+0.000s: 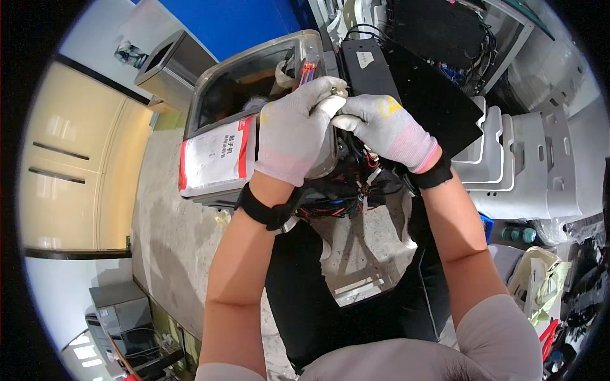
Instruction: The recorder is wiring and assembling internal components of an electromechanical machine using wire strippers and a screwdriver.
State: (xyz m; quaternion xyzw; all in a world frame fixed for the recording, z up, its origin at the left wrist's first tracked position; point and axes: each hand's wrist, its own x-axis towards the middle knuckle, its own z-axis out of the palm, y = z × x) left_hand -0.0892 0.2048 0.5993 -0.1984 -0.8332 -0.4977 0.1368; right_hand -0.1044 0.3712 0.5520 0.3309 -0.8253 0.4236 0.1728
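My left hand [293, 127], in a pale grey knit glove with a pink cuff, has thumb and fingers pinched together in front of me. Fingertip to fingertip with it, my right hand [389, 127] in a matching glove is also pinched closed. Between them shows a small shiny metallic piece [338, 92], too small to name. Beneath the hands lies a tangle of wires [337, 208], red, black and blue with white connectors. Just beyond my left hand stands a machine with a clear cover [241, 82], and a dark metal box [368, 70] sits beyond my right.
A white sign with red edges [213, 155] is fixed to the machine's front. White plastic bins [489, 146] stack at right, under a black panel [438, 95]. Red-handled pliers [548, 336] lie lower right. A steel bin [175, 70] stands far left. My legs straddle the wires' near side.
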